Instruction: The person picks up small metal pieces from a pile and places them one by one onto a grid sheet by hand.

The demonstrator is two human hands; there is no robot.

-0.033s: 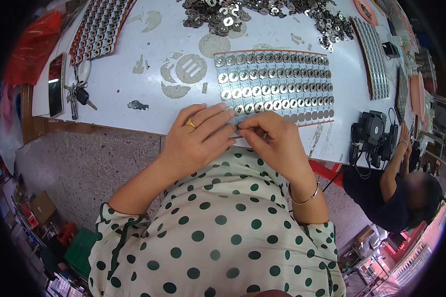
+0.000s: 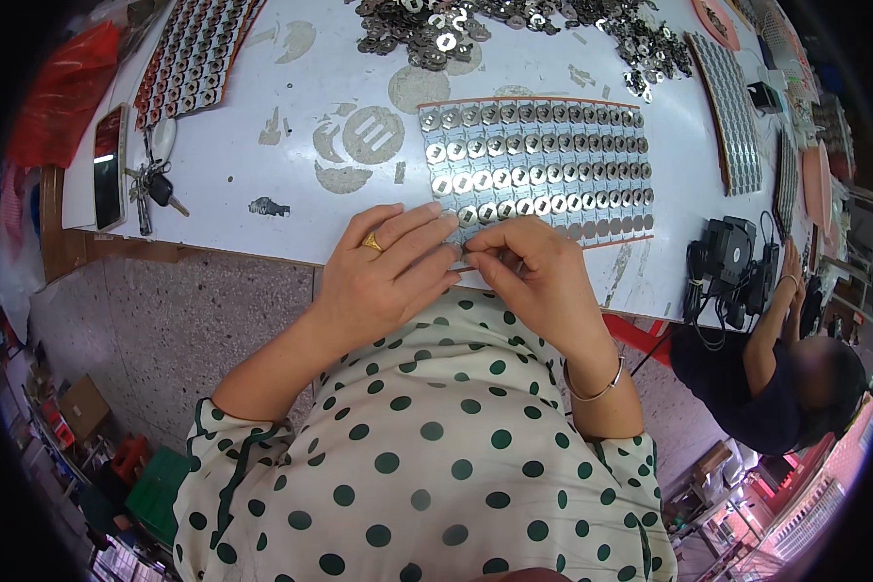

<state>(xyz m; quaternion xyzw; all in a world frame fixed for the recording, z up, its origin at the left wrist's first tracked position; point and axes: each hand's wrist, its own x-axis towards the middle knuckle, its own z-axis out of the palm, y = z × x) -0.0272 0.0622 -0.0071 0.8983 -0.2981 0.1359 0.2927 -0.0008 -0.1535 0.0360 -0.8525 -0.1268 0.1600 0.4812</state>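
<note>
A rectangular panel (image 2: 538, 165) lies near the table's front edge, filled with rows of round metal discs. My left hand (image 2: 383, 272), with a gold ring, rests over its near left corner, fingers stretched out and slightly bent. Beside those fingertips my right hand (image 2: 543, 276) is closed in a pinch at the same corner, on a small dark metal disc (image 2: 468, 254) mostly covered by the fingers. Discs in the nearest row look plain grey, while the other rows show a dark mark at the centre.
Loose metal pieces (image 2: 422, 34) are heaped at the table's far side. Another panel (image 2: 189, 58) lies far left, above a phone (image 2: 111, 170) and keys (image 2: 155, 189). At right are a further panel (image 2: 726, 116), a black device with cables (image 2: 727, 252) and a seated person (image 2: 747, 388).
</note>
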